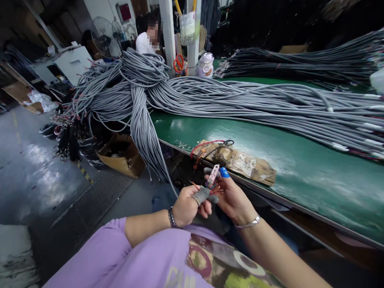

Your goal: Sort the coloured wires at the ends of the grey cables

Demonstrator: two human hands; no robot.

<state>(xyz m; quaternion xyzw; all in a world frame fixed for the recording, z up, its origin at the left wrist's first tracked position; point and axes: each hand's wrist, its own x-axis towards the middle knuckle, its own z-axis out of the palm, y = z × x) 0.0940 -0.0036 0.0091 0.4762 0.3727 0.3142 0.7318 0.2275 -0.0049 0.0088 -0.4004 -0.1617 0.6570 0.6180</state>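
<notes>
My left hand (189, 204), with grey finger covers, is closed around the end of a grey cable. This cable (172, 185) runs down to it from the large bundle. Thin coloured wires (217, 190) fan out between my two hands. My right hand (232, 197) wears a blue cover on one finger and dark covers on others. Pinched in its fingertips is a small pale pink, slotted, flat piece (213, 174), whose kind I cannot make out. Both hands are close together, just in front of the bench edge.
Grey cables (247, 102) lie along the green bench (308, 178), with a hanging bundle (144, 123) at the left. A taped board (243, 163) with leads sits at the edge. Orange scissors (178, 63) stand by a post. A cardboard box (122, 156) is below; a person (147, 40) sits behind.
</notes>
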